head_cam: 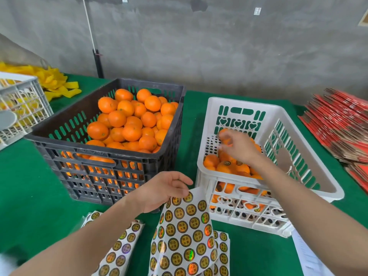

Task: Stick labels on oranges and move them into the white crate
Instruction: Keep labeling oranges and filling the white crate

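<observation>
A black crate [99, 154] at centre left is heaped with unlabelled oranges [131, 124]. To its right stands the white crate [204, 126], with several labelled oranges [225, 166] piled in its near left corner. My right hand [241, 148] reaches into the white crate, and its fingers curl round an orange [224, 134], blurred, just above the pile. My left hand [159, 191] hovers in front of the black crate and pinches the top edge of a sheet of round gold labels [185, 232], which hangs down over the table.
More label sheets [119, 251] lie on the green table [29, 186] near me. At the far left are a white basket [23, 104] and yellow foam nets [53, 80]. Stacks of flat red cartons [342, 126] fill the right. A white paper [306, 255] lies at lower right.
</observation>
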{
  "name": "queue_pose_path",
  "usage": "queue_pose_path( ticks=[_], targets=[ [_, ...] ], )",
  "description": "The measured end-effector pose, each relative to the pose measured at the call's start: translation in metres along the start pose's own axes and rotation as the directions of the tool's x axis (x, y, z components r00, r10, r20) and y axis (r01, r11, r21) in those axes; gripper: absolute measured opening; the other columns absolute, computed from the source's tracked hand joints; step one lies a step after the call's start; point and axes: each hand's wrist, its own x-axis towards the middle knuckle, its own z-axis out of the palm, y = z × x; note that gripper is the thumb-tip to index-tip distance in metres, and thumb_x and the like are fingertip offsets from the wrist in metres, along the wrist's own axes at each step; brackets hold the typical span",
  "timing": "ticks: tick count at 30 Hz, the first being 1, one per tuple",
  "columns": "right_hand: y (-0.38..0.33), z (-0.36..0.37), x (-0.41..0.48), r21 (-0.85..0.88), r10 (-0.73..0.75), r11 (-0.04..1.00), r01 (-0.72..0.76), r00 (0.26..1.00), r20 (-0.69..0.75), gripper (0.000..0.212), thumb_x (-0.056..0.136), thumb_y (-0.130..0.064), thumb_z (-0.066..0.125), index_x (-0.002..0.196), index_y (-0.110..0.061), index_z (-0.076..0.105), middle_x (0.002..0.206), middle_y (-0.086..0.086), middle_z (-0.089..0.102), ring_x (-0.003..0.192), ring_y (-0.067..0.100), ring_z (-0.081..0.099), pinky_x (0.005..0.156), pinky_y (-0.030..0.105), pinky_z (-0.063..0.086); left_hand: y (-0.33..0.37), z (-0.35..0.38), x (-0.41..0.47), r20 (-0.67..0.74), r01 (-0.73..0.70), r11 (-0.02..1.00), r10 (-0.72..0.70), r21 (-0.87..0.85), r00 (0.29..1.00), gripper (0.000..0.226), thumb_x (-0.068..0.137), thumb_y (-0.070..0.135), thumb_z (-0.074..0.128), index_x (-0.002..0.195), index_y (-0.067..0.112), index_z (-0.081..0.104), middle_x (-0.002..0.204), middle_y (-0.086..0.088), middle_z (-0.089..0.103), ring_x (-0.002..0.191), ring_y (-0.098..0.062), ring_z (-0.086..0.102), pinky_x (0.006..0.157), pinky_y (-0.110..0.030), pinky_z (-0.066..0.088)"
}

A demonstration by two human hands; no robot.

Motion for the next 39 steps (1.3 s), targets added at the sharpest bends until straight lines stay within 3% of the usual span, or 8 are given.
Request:
queue_pose_path(
  ticks=[2,4,8,16,26,29,32,39],
  targets=[
    [-0.033,-0.009,-0.039,0.294,-0.153,0.922,0.254,0.933,-0.325,0.011,0.085,-0.011,0.061,0.089,-0.02,0.065,0.084,-0.01,0.064,0.077,0.001,0.057,0.07,0.019,0.046,0.001,0.005,0.002,-0.038,0.0,1.0,0.0,-0.002,0.999,0.022,0.085,-0.011,0.059,0.101,0.004,0.062,0.072,-0.005,0.067,0.069,-0.019,0.066,0.066,-0.028,0.055],
    [-0.062,-0.001,-0.084,0.302,-0.305,0.866,0.398,0.9,-0.31,0.011,0.082,-0.016,0.06,0.075,-0.023,0.064,0.07,-0.013,0.06,0.064,0.0,0.053,0.06,0.012,0.04,0.001,0.009,0.004,-0.074,-0.009,1.0,0.008,-0.009,0.997,0.021,0.085,-0.012,0.059,0.099,0.003,0.063,0.076,-0.009,0.066,0.072,-0.022,0.065,0.071,-0.03,0.055],
    [-0.072,0.033,-0.129,0.146,-0.236,0.959,0.244,0.969,-0.067,0.008,0.084,-0.02,0.063,0.084,-0.013,0.068,0.075,-0.005,0.054,0.066,0.004,0.042,0.066,0.021,0.035,0.0,0.02,0.004,-0.118,-0.02,1.0,0.017,-0.023,0.993,0.02,0.085,-0.015,0.056,0.097,-0.001,0.063,0.08,-0.015,0.064,0.072,-0.024,0.062,0.071,-0.029,0.055],
    [-0.073,0.05,-0.139,0.027,-0.045,0.998,0.048,0.993,-0.106,0.019,0.089,-0.028,0.057,0.102,-0.017,0.064,0.097,-0.001,0.058,0.089,0.014,0.052,0.075,0.023,0.033,0.006,0.041,0.008,-0.193,-0.011,0.999,0.001,-0.052,0.981,0.011,0.083,-0.007,0.059,0.084,-0.001,0.068,0.078,-0.02,0.065,0.069,-0.025,0.062,0.072,-0.033,0.05],
    [-0.079,0.055,-0.156,0.197,-0.112,0.968,0.156,0.97,-0.215,0.013,0.079,-0.009,0.07,0.07,-0.011,0.062,0.079,-0.001,0.061,0.071,0.013,0.055,0.067,0.029,0.047,0.006,0.042,0.008,-0.252,0.037,0.914,0.073,0.404,0.965,0.017,0.079,0.003,0.066,0.091,0.012,0.074,0.08,-0.008,0.072,0.069,-0.013,0.066,0.058,-0.018,0.053],
    [-0.076,0.054,-0.156,0.463,-0.032,0.87,0.169,0.956,-0.29,0.022,0.079,-0.001,0.068,0.079,-0.02,0.058,0.085,-0.005,0.061,0.08,0.008,0.057,0.071,0.019,0.048,0.003,0.033,0.007,-0.165,0.013,0.887,0.071,0.462,0.984,0.015,0.08,-0.001,0.067,0.086,0.013,0.066,0.064,-0.004,0.064,0.048,-0.007,0.055,0.047,-0.018,0.044],
    [-0.073,0.056,-0.153,0.642,0.052,0.767,0.025,0.994,-0.101,0.034,0.084,-0.001,0.063,0.096,-0.029,0.047,0.101,-0.009,0.059,0.096,0.007,0.057,0.082,0.018,0.048,-0.006,0.026,0.004,-0.036,-0.019,0.884,0.04,0.467,0.999,0.021,0.082,-0.005,0.065,0.087,0.012,0.054,0.065,-0.009,0.061,0.041,-0.006,0.049,0.044,-0.018,0.04],
    [-0.063,0.087,-0.147,0.467,0.069,0.872,-0.147,0.981,0.179,0.077,0.08,0.003,0.062,0.138,-0.031,0.026,0.087,-0.001,0.063,0.069,0.0,0.054,0.065,0.013,0.043,-0.019,0.015,0.007,0.006,-0.057,0.721,0.073,0.69,0.997,0.019,0.089,0.005,0.057,0.081,0.019,0.048,0.081,-0.011,0.068,0.063,-0.019,0.061,0.056,-0.027,0.048]
  ],
)
